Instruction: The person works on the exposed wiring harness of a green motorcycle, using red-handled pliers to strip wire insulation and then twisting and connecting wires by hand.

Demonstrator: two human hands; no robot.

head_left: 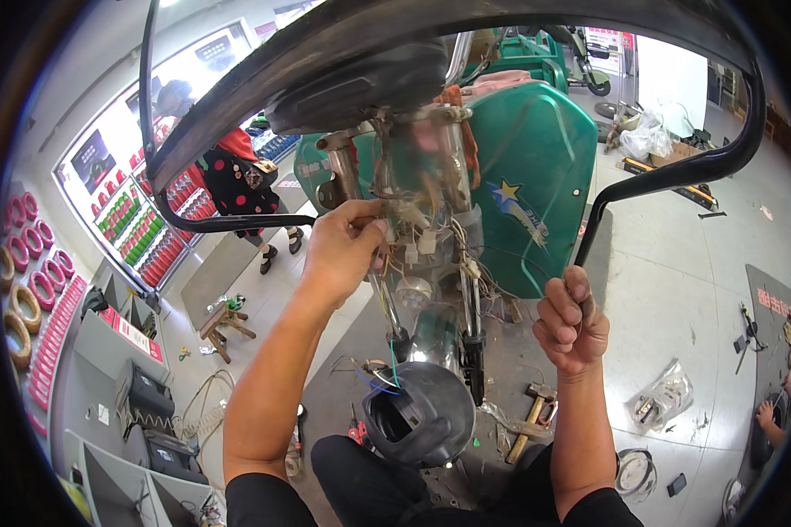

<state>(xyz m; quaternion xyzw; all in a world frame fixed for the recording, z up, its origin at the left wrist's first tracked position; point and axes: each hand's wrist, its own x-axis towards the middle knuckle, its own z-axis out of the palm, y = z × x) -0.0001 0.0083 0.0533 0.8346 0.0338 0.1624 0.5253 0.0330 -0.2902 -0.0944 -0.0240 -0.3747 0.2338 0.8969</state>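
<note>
In front of me stands the front end of a green electric three-wheeler, with bare metal fork legs. A tangle of wires with white connectors hangs between them. My left hand reaches to the left side of this bundle, thumb and fingers closed on a wire there. My right hand is raised apart from the vehicle, right of the fork. Its fingers are curled to the thumb around something small and dark, mostly hidden. Below the fork, near my knees, sits a round black headlight housing with blue and green wires coming out.
A black tubular frame arches over the work. On the floor lie a hammer, a screwdriver and a clear plastic bag of parts. A wooden stool and another person are at the left; shelves of bottles stand behind.
</note>
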